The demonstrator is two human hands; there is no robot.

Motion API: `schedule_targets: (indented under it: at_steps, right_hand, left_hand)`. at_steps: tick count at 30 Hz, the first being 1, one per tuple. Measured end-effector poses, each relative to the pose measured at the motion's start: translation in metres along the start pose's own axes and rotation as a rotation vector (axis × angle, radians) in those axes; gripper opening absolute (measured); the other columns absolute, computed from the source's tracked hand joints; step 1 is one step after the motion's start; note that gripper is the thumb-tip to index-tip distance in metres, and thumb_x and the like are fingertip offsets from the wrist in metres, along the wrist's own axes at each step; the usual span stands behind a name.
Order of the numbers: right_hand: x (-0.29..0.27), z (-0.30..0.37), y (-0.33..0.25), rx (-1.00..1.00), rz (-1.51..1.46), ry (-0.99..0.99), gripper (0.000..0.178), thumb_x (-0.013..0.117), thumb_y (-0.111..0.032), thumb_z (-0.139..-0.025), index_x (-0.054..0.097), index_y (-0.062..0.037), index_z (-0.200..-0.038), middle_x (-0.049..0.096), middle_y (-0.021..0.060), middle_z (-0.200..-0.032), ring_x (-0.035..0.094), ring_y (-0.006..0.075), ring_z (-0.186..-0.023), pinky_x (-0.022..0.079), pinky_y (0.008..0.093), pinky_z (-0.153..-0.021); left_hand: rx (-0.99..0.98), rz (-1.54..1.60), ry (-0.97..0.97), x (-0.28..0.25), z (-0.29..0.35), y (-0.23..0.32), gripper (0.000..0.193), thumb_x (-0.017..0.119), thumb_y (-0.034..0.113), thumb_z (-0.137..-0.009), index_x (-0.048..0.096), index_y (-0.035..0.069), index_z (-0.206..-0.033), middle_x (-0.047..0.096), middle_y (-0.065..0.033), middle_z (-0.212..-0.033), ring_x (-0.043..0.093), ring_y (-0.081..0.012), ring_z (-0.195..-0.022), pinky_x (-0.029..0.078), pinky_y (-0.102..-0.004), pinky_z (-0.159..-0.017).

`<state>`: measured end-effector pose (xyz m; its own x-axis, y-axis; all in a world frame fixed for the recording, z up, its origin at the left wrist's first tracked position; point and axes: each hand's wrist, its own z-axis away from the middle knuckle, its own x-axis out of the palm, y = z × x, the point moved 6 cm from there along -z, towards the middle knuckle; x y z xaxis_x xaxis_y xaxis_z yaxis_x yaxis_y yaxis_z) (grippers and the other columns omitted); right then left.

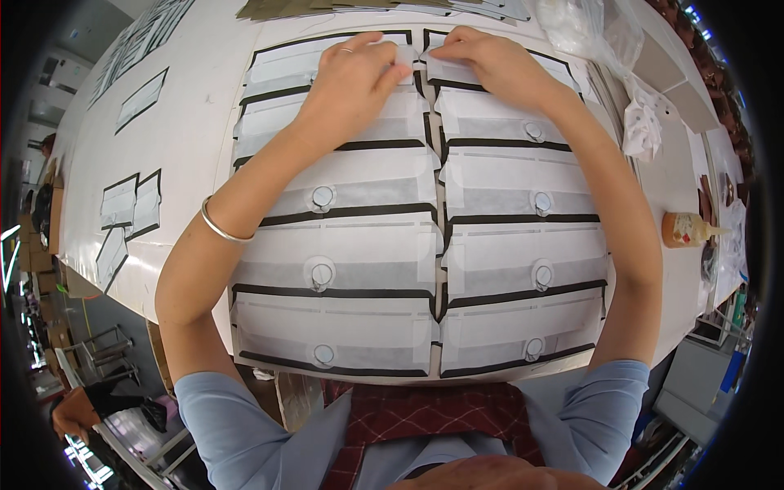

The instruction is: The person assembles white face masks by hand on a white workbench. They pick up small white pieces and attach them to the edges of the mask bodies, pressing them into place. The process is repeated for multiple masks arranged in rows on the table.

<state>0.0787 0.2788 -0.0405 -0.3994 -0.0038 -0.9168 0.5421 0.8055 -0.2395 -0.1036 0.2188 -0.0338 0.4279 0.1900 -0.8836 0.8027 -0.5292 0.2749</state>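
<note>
Two columns of white panels [367, 239] with black edges lie in front of me, overlapping like shingles. Each visible grey band carries a round pale disc [322, 275], perhaps a magnet. My left hand [349, 80] is over the far panel of the left column, pinching a small whitish patch [404, 59] at its inner corner. Over the inner corner of the far right panel [457, 75], my right hand [500, 67] has its fingers bent and pressed together. Whatever those fingertips grip is too small to make out. A narrow gap separates the columns.
Loose small white pieces with black edges [120, 198] lie on the table's left side, with a long row [143, 49] behind them. Brown sheets [327, 8] are stacked at the far edge. To the right are clear plastic bags [572, 28] and an amber squeeze bottle [684, 230].
</note>
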Motion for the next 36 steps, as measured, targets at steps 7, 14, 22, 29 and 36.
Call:
schedule_targets:
  at_steps: [7, 14, 22, 29, 36]
  right_hand:
    - [-0.012, -0.019, -0.020, 0.196, -0.641, 0.103, 0.027, 0.071, -0.032, -0.093, 0.074, -0.0083, -0.106, 0.064, -0.0049, -0.083, 0.051, 0.0043, -0.075, 0.041, 0.0221, -0.065]
    - [0.004, -0.043, -0.012, 0.314, -0.872, -0.043, 0.016, 0.076, -0.017, -0.090, 0.072, -0.0017, -0.090, 0.068, -0.0006, -0.076, 0.058, 0.0052, -0.067, 0.045, 0.0207, -0.060]
    - [0.028, -0.037, -0.003, 0.440, -0.701, -0.199, 0.027, 0.077, -0.034, -0.090, 0.070, -0.0107, -0.079, 0.058, -0.0080, -0.069, 0.044, 0.0006, -0.061, 0.033, 0.0188, -0.053]
    - [0.048, -0.045, 0.020, 0.465, -0.770, -0.066, 0.016, 0.078, -0.018, -0.088, 0.074, -0.0027, -0.085, 0.065, -0.0020, -0.071, 0.052, 0.0052, -0.063, 0.041, 0.0228, -0.056]
    - [0.042, -0.044, 0.021, 0.446, -0.677, -0.054, 0.016, 0.079, -0.020, -0.086, 0.075, -0.0039, -0.084, 0.063, -0.0023, -0.068, 0.050, 0.0058, -0.061, 0.041, 0.0244, -0.055]
  left_hand:
    - [-0.246, 0.386, -0.041, -0.006, -0.006, -0.015, 0.032, 0.063, 0.035, -0.099, 0.065, 0.003, -0.101, 0.066, -0.0141, -0.112, 0.056, -0.0275, -0.118, 0.046, -0.0369, -0.090]
    - [-0.224, 0.310, -0.030, -0.013, -0.012, -0.009, 0.031, 0.063, 0.034, -0.098, 0.067, 0.005, -0.109, 0.066, -0.0120, -0.122, 0.058, -0.0263, -0.116, 0.047, -0.0350, -0.093]
    - [-0.067, 0.178, 0.049, -0.010, 0.003, -0.035, 0.020, 0.058, 0.011, -0.098, 0.066, 0.003, -0.114, 0.063, -0.0100, -0.100, 0.059, -0.0245, -0.096, 0.048, -0.0363, -0.086]
    - [0.112, 0.094, -0.043, -0.008, 0.011, -0.013, 0.026, 0.062, 0.017, -0.097, 0.066, 0.002, -0.119, 0.057, -0.0102, -0.096, 0.056, -0.0273, -0.095, 0.048, -0.0379, -0.086]
    - [0.247, -0.016, -0.094, -0.003, 0.015, 0.000, 0.043, 0.064, 0.032, -0.096, 0.065, 0.004, -0.129, 0.055, -0.0109, -0.101, 0.054, -0.0282, -0.098, 0.047, -0.0397, -0.088]
